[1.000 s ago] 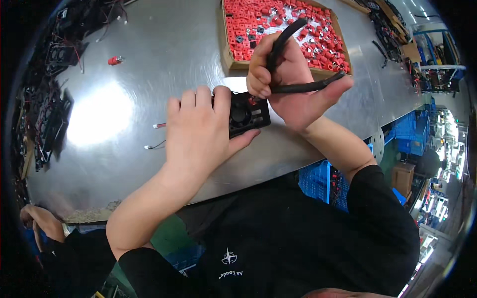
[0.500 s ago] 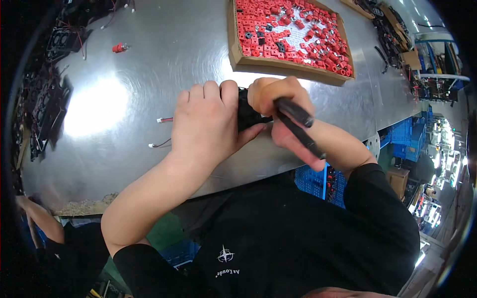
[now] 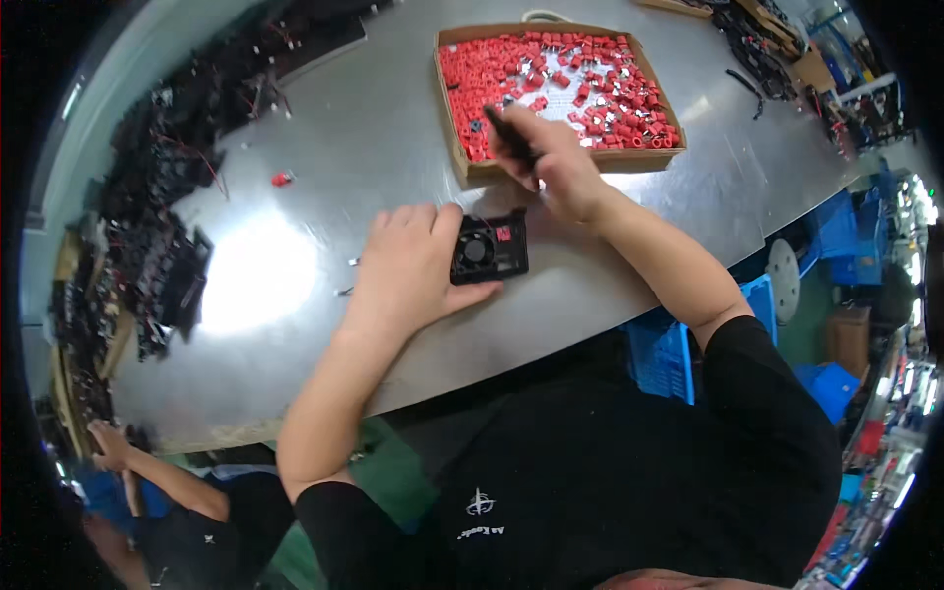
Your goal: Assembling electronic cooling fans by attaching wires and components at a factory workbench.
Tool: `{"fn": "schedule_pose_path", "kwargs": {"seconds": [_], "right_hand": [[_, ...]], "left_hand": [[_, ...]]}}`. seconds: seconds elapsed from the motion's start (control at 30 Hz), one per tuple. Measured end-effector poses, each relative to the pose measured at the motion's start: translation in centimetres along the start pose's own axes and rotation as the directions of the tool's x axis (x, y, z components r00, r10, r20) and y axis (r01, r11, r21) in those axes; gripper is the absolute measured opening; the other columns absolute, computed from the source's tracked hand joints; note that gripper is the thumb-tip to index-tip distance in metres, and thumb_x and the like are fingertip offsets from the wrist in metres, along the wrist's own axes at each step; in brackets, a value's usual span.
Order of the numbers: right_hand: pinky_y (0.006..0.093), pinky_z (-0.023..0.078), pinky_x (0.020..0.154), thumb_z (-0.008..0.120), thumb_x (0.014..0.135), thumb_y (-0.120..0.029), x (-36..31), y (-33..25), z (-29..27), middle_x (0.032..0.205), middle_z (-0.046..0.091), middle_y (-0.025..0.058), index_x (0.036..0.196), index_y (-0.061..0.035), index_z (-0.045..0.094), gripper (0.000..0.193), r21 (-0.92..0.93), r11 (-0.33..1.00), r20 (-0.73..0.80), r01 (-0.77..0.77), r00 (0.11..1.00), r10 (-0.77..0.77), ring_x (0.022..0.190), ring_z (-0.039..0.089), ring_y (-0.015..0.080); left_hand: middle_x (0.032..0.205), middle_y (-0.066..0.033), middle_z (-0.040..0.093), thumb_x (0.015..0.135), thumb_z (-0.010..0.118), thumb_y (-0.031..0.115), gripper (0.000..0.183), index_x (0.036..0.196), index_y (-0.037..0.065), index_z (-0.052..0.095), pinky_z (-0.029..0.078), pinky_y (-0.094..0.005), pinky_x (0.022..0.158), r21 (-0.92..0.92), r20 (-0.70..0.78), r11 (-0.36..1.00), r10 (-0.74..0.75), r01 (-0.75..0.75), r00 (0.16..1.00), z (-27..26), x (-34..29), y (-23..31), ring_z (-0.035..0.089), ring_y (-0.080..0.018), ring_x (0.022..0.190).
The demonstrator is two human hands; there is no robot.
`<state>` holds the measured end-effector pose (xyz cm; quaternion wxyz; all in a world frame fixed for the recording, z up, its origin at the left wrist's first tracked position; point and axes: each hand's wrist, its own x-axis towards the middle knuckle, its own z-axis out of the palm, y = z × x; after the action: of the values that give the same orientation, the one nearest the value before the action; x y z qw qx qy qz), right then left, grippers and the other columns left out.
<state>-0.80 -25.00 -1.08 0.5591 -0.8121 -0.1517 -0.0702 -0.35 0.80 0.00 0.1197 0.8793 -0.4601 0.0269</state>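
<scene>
My left hand [image 3: 401,258] grips a black plastic housing [image 3: 515,258] on the table from its left side, thumb along the near edge. A small round fan [image 3: 477,250] sits inside the housing, and a little red piece [image 3: 503,234] lies in its upper right part. In my closed right hand [image 3: 568,169] is a black-handled tool that looks like pliers [image 3: 513,138]; its working end is hidden. That hand hovers by the near left corner of a shallow cardboard box [image 3: 551,163] full of small red plastic parts [image 3: 629,123].
A loose red part [image 3: 283,179] lies left of the box. Piles of black housings with wires [image 3: 162,226] cover the table's left side. Black pliers [image 3: 747,90] lie at the far right. Another person's arm [image 3: 167,477] shows at lower left; a blue crate [image 3: 661,359] stands below the table edge.
My right hand has lifted off the housing with the tool and moved away toward the box. My left hand stays on the housing, whose fan and red piece are now visible. The view has shifted.
</scene>
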Motion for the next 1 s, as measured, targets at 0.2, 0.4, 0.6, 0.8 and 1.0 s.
{"fn": "schedule_pose_path", "kwargs": {"seconds": [0.2,0.4,0.6,0.8,1.0], "right_hand": [[0.0228,0.038,0.052,0.033,0.086,-0.102,0.0,2.2,0.6,0.079,0.053,-0.0029,0.113,-0.0091,0.060,0.100,0.516,0.845,-0.072,-0.140,0.976,0.205,0.057,0.045,0.0064],[0.0225,0.037,0.051,0.030,0.086,-0.102,0.5,2.4,-1.0,0.075,0.051,-0.0029,0.110,-0.0106,0.056,0.098,0.732,0.671,-0.067,-0.117,0.968,0.241,0.055,0.045,0.0068],[0.0224,0.035,0.053,0.025,0.089,-0.101,0.8,2.4,-0.5,0.075,0.047,-0.0033,0.112,-0.0104,0.055,0.098,0.634,0.768,-0.060,-0.091,0.984,0.165,0.056,0.042,0.0063],[0.0225,0.037,0.057,0.025,0.089,-0.101,0.6,2.4,-0.3,0.079,0.046,-0.0041,0.121,-0.0080,0.056,0.103,0.598,0.796,-0.039,-0.098,0.988,0.150,0.061,0.042,0.0054],[0.0229,0.039,0.063,0.026,0.089,-0.100,0.6,-0.4,-1.0,0.094,0.053,-0.0005,0.147,-0.0027,0.050,0.116,0.604,0.794,-0.146,0.063,0.989,0.033,0.071,0.047,0.0065]], "left_hand": [[0.136,-0.0168,0.059,0.073,0.081,0.030,0.087,0.156,0.028,0.056,0.026,-0.0698,0.123,-0.054,0.204,0.991,0.130,-0.122,0.970,-3.0,0.0,0.8,0.053,-0.0363,0.137],[0.165,-0.0131,0.045,0.085,0.067,0.008,0.073,0.150,0.040,0.059,0.020,-0.0699,0.126,0.480,0.052,0.854,0.201,-0.201,0.978,-4.3,-2.7,1.3,0.039,-0.0346,0.155],[0.109,-0.0153,0.072,0.095,0.069,0.048,0.065,0.144,0.004,0.063,0.053,-0.0494,0.088,0.277,-0.076,0.799,-0.535,0.533,0.841,-2.8,-5.5,2.8,0.071,-0.0351,0.099],[0.097,-0.0215,0.072,0.087,0.078,0.059,0.074,0.126,-0.004,0.067,0.056,-0.0495,0.082,0.052,0.061,0.777,-0.630,0.628,0.774,-2.3,-5.3,4.7,0.071,-0.0411,0.092],[0.115,-0.0218,0.062,0.087,0.085,0.039,0.083,0.155,0.006,0.051,0.055,-0.0471,0.091,-0.263,0.153,0.905,-0.302,0.333,0.941,-3.5,-5.8,4.3,0.065,-0.0394,0.104]]}}
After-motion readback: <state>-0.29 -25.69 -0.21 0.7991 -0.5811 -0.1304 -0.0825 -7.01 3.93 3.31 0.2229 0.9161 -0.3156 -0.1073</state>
